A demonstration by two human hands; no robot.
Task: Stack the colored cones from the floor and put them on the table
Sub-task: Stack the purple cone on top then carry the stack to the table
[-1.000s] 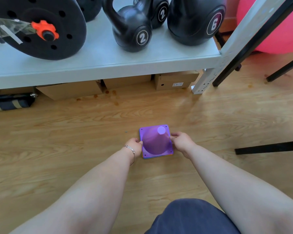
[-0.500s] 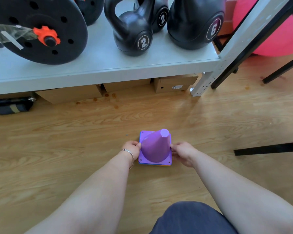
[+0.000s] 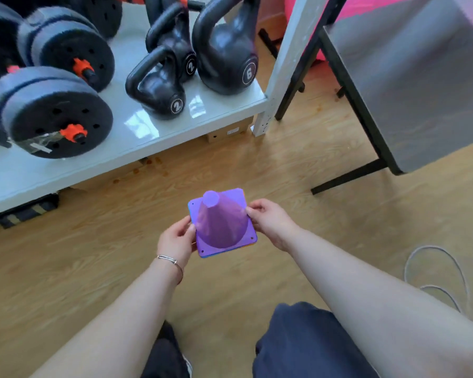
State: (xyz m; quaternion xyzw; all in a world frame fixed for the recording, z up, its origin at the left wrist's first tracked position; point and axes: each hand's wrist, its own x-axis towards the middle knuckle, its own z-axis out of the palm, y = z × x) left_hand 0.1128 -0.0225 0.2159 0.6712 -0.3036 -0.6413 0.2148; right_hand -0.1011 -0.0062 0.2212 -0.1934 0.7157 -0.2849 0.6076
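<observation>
A stack of cones [image 3: 221, 225] with a purple cone on top is held above the wooden floor, with thin edges of other colours showing under its square base. My left hand [image 3: 176, 238] grips the base's left edge. On the opposite edge, my right hand [image 3: 269, 221] holds the base. The stack tilts slightly, its tip pointing up and to the left. A grey table [image 3: 410, 77] with black legs stands at the upper right.
A pale shelf [image 3: 137, 137] at the left carries black kettlebells [image 3: 224, 53] and dumbbell plates [image 3: 52, 115]. Cardboard boxes [image 3: 227, 132] sit under it. A white cable [image 3: 434, 271] loops on the floor at the right. My knees [image 3: 298, 339] fill the bottom.
The cone stack has been lifted off the floor in both hands. The view has risen and swung right, bringing the grey table into sight.
</observation>
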